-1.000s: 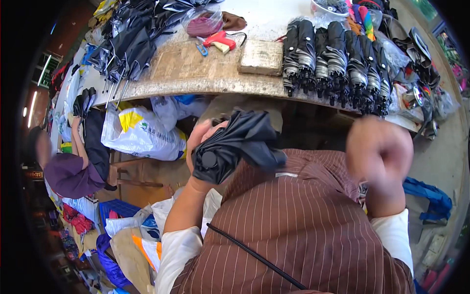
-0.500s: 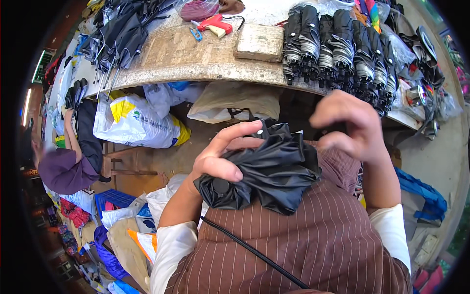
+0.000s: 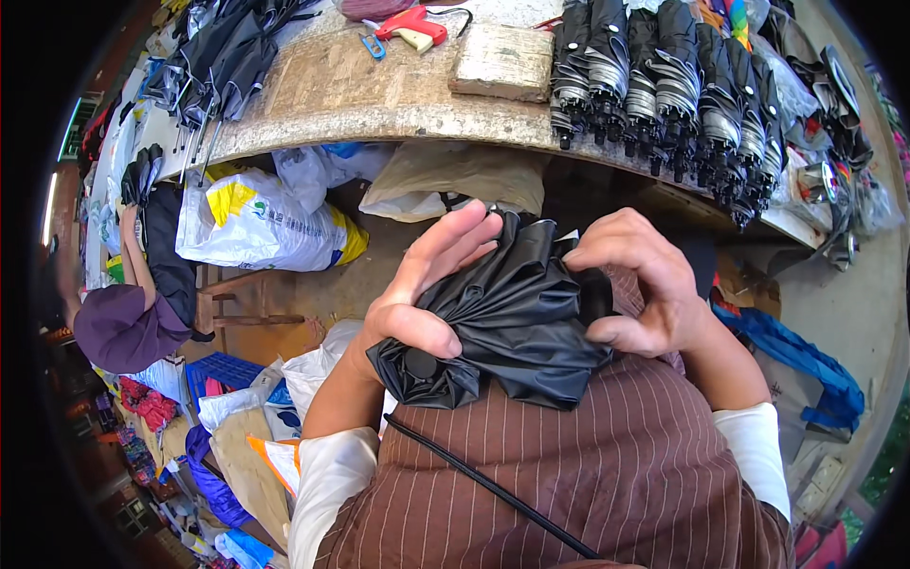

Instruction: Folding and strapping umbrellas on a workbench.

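Note:
A black folded umbrella [image 3: 517, 327] with loose, bunched fabric lies against my chest. My left hand [image 3: 417, 289] grips its lower left end, thumb across the fabric and fingers stretched up over the top. My right hand [image 3: 640, 284] pinches the fabric on the umbrella's right side with curled fingers. Both hands hold the same umbrella, just in front of the wooden workbench [image 3: 351, 95].
A row of rolled black umbrellas [image 3: 664, 85] hangs over the bench's front edge at right. More loose umbrellas [image 3: 223, 52] lie at its left end, near a red glue gun [image 3: 412, 24] and a wooden block [image 3: 502, 62]. White sacks [image 3: 256, 223] sit below. A person [image 3: 128, 322] crouches at left.
My right hand has come down from beside my shoulder onto the umbrella. The umbrella has moved lower and toward the centre, now held in both hands.

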